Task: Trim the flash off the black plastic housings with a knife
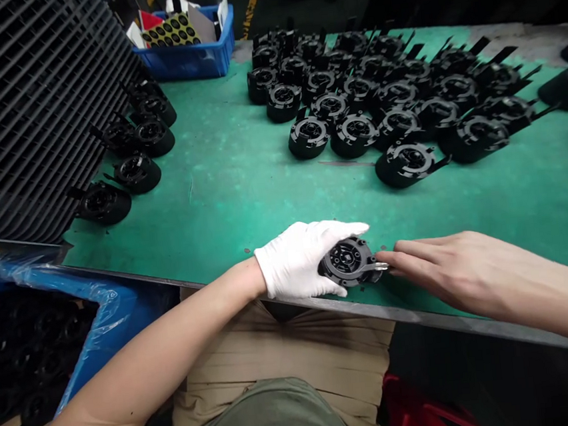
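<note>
My left hand, in a white glove, is wrapped round the left side of a round black plastic part near the table's front edge. The part's face, with its ring and hub, is turned up. Bare, my right hand comes in from the right with its fingers pressed together, their tips at the part's right edge. Just below those fingertips a small shiny piece lies along the part's edge. Whether it is a tool tip or belongs to the part, I cannot tell. My right thumb is mostly hidden.
Many similar black parts stand on the green table at the back right, several more at the left beside stacked black grilles. A blue bin holds sticker sheets. Below left, a plastic-lined blue crate contains black parts.
</note>
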`<state>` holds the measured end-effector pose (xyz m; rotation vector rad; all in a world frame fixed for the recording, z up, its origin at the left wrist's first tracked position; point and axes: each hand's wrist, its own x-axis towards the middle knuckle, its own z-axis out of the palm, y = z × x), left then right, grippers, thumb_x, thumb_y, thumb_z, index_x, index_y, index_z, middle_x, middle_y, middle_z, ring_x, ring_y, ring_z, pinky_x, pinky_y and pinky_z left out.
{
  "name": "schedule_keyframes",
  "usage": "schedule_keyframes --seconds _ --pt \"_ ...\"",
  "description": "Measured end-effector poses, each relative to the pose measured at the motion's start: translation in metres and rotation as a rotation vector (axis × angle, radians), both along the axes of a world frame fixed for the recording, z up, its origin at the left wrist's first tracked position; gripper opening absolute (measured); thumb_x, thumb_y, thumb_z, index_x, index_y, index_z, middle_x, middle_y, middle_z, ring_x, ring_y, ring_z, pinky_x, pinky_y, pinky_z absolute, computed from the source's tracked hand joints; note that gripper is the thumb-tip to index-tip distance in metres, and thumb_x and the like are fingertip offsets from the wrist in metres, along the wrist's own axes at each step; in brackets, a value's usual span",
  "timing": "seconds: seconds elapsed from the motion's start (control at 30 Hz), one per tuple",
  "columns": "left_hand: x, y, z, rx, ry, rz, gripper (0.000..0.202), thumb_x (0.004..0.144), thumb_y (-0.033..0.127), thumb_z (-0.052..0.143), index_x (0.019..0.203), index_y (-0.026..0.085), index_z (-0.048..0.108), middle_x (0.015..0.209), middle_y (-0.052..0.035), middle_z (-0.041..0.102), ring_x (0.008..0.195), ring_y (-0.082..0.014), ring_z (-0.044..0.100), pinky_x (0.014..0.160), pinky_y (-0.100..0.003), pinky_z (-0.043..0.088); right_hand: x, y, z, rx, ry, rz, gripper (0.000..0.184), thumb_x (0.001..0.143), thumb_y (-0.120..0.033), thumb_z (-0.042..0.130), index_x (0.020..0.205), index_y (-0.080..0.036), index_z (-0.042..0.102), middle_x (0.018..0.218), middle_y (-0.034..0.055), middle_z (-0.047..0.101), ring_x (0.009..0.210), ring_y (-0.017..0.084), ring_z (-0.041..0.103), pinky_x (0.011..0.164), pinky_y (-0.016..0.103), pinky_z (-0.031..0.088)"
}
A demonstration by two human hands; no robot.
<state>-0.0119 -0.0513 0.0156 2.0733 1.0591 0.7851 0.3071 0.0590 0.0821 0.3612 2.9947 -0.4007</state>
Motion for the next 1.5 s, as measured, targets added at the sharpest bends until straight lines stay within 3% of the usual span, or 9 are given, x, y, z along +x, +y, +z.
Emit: schedule_keyframes --seconds 0.07,0.13,0.4,0.53,0.73,0.9,1.07,1.27,1.5 --pt "0.0 0.0 0.0 -0.011 0.003 0.008 0.108 0.088 0.036 0.105 0.18 0.021 0.05 0.174 -0.0242 0.07 0.16 -0.0429 0.072 0.135 -0.062 0.059 0.007 0.001 -0.004 -0.039 0.04 -0.069 0.04 0.123 -0.031 0.05 0.138 -0.021 0.085 0.096 0.0053 0.081 0.072 0.017 0.074 0.065 0.031 0.054" --pt "0.001 0.0 -0.001 -0.019 0.011 0.013 0.108 0.089 0.038 0.106 0.181 0.023 0.05 0.174 -0.0224 0.07 0.16 -0.0421 0.072 0.136 -0.061 0.058 0.015 -0.005 -0.006 -0.002 0.108 -0.147 0.039 0.124 -0.028 0.05 0.148 -0.02 0.08 0.1 0.006 0.081 0.076 0.016 0.076 0.069 0.029 0.056" --pt "0.003 0.0 -0.005 0.025 -0.001 0.035 0.108 0.087 0.038 0.108 0.178 0.023 0.052 0.175 -0.0204 0.07 0.16 -0.0418 0.072 0.136 -0.059 0.059 0.018 -0.069 -0.03 0.091 0.311 -0.302 0.041 0.121 -0.031 0.063 0.16 -0.024 0.072 0.103 0.0019 0.082 0.074 0.016 0.076 0.064 0.029 0.054" --pt "0.004 0.001 -0.009 0.066 -0.013 0.064 0.108 0.083 0.044 0.111 0.173 0.024 0.054 0.171 -0.0198 0.073 0.157 -0.0431 0.074 0.134 -0.062 0.061 0.016 -0.087 -0.036 0.116 0.363 -0.417 0.042 0.121 -0.031 0.062 0.163 -0.028 0.068 0.107 0.0021 0.082 0.082 0.017 0.08 0.072 0.03 0.059" --pt "0.019 0.002 -0.018 0.112 0.062 0.224 0.118 0.074 0.073 0.111 0.165 0.021 0.056 0.167 -0.0241 0.072 0.155 -0.0475 0.074 0.132 -0.067 0.061 0.003 -0.113 -0.045 0.135 0.483 -0.568 0.051 0.121 -0.028 0.062 0.172 -0.029 0.061 0.119 0.0062 0.085 0.099 0.023 0.086 0.086 0.034 0.066" --pt "0.035 -0.004 -0.021 0.103 0.103 0.365 0.119 0.081 0.064 0.109 0.172 0.021 0.044 0.174 -0.0252 0.065 0.161 -0.0471 0.069 0.137 -0.069 0.056 -0.004 -0.133 -0.05 0.201 0.553 -0.694 0.054 0.12 -0.022 0.06 0.174 -0.027 0.06 0.126 0.0083 0.086 0.103 0.024 0.086 0.092 0.035 0.066" --pt "0.024 -0.004 -0.006 0.167 0.124 0.162 0.108 0.088 0.042 0.101 0.175 0.018 0.043 0.175 -0.025 0.063 0.165 -0.0452 0.064 0.139 -0.066 0.055 -0.003 -0.139 -0.047 0.229 0.395 -0.635 0.043 0.122 -0.029 0.059 0.164 -0.023 0.065 0.114 0.0072 0.086 0.092 0.023 0.086 0.079 0.035 0.065" --pt "0.003 0.006 0.007 0.108 0.262 0.092 0.1 0.073 0.057 0.114 0.152 0.019 0.068 0.145 -0.0205 0.08 0.138 -0.0465 0.079 0.122 -0.063 0.065 0.0 -0.127 -0.046 0.279 0.296 -0.548 0.042 0.125 -0.033 0.054 0.164 -0.02 0.063 0.137 0.0114 0.088 0.101 0.023 0.089 0.071 0.034 0.064" --pt "0.007 0.011 -0.009 0.06 0.114 0.058 0.098 0.072 0.059 0.114 0.149 0.018 0.068 0.149 -0.0205 0.083 0.139 -0.0437 0.083 0.124 -0.059 0.067 -0.008 -0.115 -0.031 0.412 0.207 -0.51 0.042 0.126 -0.036 0.046 0.151 -0.019 0.074 0.088 0.0009 0.073 0.054 0.016 0.059 0.046 0.037 0.028"
